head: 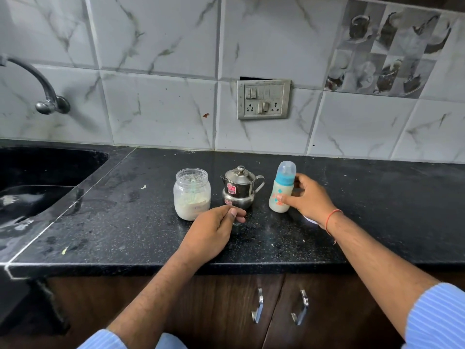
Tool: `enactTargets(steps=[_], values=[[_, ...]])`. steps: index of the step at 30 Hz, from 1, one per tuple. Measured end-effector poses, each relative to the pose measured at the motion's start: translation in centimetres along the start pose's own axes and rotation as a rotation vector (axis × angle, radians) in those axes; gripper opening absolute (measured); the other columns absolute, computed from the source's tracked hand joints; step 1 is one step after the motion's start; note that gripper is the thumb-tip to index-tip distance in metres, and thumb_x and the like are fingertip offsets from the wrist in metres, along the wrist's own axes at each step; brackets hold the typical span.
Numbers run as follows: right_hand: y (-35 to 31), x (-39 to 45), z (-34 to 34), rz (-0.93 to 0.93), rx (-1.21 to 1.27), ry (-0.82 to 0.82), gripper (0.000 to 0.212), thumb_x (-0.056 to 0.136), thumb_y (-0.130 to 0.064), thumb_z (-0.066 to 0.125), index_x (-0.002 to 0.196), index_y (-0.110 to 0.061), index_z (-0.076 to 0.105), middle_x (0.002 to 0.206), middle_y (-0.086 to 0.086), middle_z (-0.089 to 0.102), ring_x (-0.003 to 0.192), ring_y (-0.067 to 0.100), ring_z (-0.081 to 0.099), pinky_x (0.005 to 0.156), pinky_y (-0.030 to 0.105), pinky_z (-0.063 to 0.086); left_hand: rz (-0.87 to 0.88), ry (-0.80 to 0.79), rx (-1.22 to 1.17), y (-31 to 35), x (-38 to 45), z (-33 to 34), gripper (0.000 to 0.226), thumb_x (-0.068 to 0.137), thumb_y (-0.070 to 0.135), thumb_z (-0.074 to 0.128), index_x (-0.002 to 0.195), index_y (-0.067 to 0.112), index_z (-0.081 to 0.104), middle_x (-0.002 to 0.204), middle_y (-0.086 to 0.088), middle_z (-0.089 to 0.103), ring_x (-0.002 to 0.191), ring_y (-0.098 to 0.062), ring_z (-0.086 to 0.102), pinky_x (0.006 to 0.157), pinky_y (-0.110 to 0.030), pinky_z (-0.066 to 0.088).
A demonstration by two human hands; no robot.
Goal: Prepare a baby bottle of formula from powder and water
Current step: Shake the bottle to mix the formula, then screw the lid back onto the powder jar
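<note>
Currently the baby bottle (283, 185) stands filled and capped on the counter (377, 210), right of the steel pot (240, 190). Right hand (310, 197) grips it; left hand (214, 231) rests loosely curled, empty. Risk: a hasty release could topple the narrow bottle

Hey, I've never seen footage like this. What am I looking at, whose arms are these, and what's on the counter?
No machine here: these are a person's two bare arms, filmed by one camera worn on their head, looking forward and down. On the black counter stand a jar of pale powder, a small lidded steel pot and a baby bottle holding milky liquid. The right hand grips the bottle. The left hand rests loosely curled in front of the pot, nothing visible in it. A sink lies at the left.
</note>
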State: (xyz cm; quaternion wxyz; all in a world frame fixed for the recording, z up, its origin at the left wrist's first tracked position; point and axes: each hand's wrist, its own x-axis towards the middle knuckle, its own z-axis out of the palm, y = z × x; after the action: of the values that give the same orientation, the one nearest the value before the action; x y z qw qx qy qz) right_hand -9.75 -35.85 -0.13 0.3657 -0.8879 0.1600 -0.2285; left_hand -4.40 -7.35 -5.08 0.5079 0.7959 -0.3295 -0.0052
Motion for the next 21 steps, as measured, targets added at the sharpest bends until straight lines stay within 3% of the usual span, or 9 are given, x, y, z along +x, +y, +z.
enactTargets(steps=[2, 4, 6, 9, 12, 15, 18, 21], values=[[-0.1, 0.4, 0.2, 0.000, 0.006, 0.005, 0.066, 0.075, -0.023, 0.095, 0.133, -0.027, 0.065, 0.115, -0.012, 0.075, 0.105, 0.008, 0.072, 0.101, 0.044, 0.059, 0.006, -0.004, 0.005, 0.0, 0.0, -0.1, 0.029, 0.118, 0.032, 0.050, 0.121, 0.034, 0.079, 0.106, 0.029, 0.081, 0.075, -0.009, 0.073, 0.077, -0.033, 0.061], [-0.2, 0.7, 0.4, -0.001, 0.013, 0.005, 0.064, 0.076, -0.021, 0.095, 0.132, -0.027, 0.065, 0.115, -0.012, 0.074, 0.105, 0.008, 0.072, 0.101, 0.043, 0.058, 0.014, 0.005, -0.008, 0.1, 0.1, -0.1, 0.029, 0.118, 0.029, 0.051, 0.121, 0.029, 0.080, 0.105, 0.021, 0.083, 0.056, 0.003, 0.059, 0.061, -0.017, 0.048], [-0.1, 1.1, 0.7, -0.004, 0.020, 0.008, 0.062, 0.076, -0.022, 0.095, 0.130, -0.028, 0.065, 0.115, -0.012, 0.075, 0.105, 0.009, 0.072, 0.102, 0.043, 0.058, 0.021, 0.015, -0.017, 0.2, 0.1, -0.1, 0.029, 0.118, 0.027, 0.051, 0.120, 0.027, 0.080, 0.104, 0.017, 0.084, 0.050, 0.006, 0.053, 0.056, -0.012, 0.041], [0.0, 1.4, 1.0, -0.003, 0.013, 0.011, 0.064, 0.076, -0.025, 0.094, 0.133, -0.027, 0.065, 0.117, -0.012, 0.075, 0.106, 0.008, 0.072, 0.102, 0.043, 0.059, 0.024, 0.000, -0.043, 0.1, 0.1, -0.1, 0.028, 0.118, 0.029, 0.052, 0.119, 0.030, 0.081, 0.101, 0.018, 0.083, 0.047, -0.002, 0.044, 0.049, -0.017, 0.035], [-0.3, 1.2, 0.9, -0.003, -0.002, 0.008, 0.068, 0.078, -0.027, 0.093, 0.139, -0.026, 0.062, 0.122, -0.011, 0.074, 0.107, 0.008, 0.072, 0.103, 0.043, 0.058, 0.013, -0.008, -0.057, -0.2, 0.1, -0.2, 0.028, 0.117, 0.034, 0.054, 0.115, 0.037, 0.081, 0.095, 0.007, 0.084, 0.051, -0.011, 0.042, 0.051, -0.029, 0.035], [-0.5, 0.8, 0.6, 0.006, -0.031, -0.010, 0.081, 0.076, -0.029, 0.095, 0.147, -0.025, 0.056, 0.127, -0.014, 0.071, 0.110, 0.007, 0.071, 0.105, 0.041, 0.057, 0.017, -0.002, -0.069, -0.2, 0.0, -0.2, 0.026, 0.116, 0.038, 0.056, 0.113, 0.039, 0.082, 0.092, 0.007, 0.084, 0.054, -0.018, 0.044, 0.055, -0.035, 0.037], [-0.4, 0.2, -0.4, 0.029, -0.096, -0.022, 0.102, 0.069, -0.044, 0.097, 0.156, -0.024, 0.047, 0.143, -0.010, 0.066, 0.128, 0.012, 0.065, 0.114, 0.044, 0.051, 0.012, 0.019, -0.082, 0.0, -0.2, -0.3, 0.024, 0.114, 0.042, 0.060, 0.110, 0.043, 0.083, 0.089, 0.007, 0.083, 0.059, -0.030, 0.057, 0.057, -0.048, 0.048], [-0.4, -0.9, -2.2, 0.036, -0.325, -0.040, 0.109, 0.073, -0.057, 0.091, 0.162, -0.020, 0.038, 0.154, -0.005, 0.059, 0.144, 0.021, 0.054, 0.120, 0.044, 0.043, 0.003, 0.078, -0.114, 0.7, -0.6, -0.5, 0.022, 0.111, 0.041, 0.065, 0.103, 0.037, 0.085, 0.083, 0.011, 0.082, 0.066, -0.016, 0.071, 0.070, -0.046, 0.058]])
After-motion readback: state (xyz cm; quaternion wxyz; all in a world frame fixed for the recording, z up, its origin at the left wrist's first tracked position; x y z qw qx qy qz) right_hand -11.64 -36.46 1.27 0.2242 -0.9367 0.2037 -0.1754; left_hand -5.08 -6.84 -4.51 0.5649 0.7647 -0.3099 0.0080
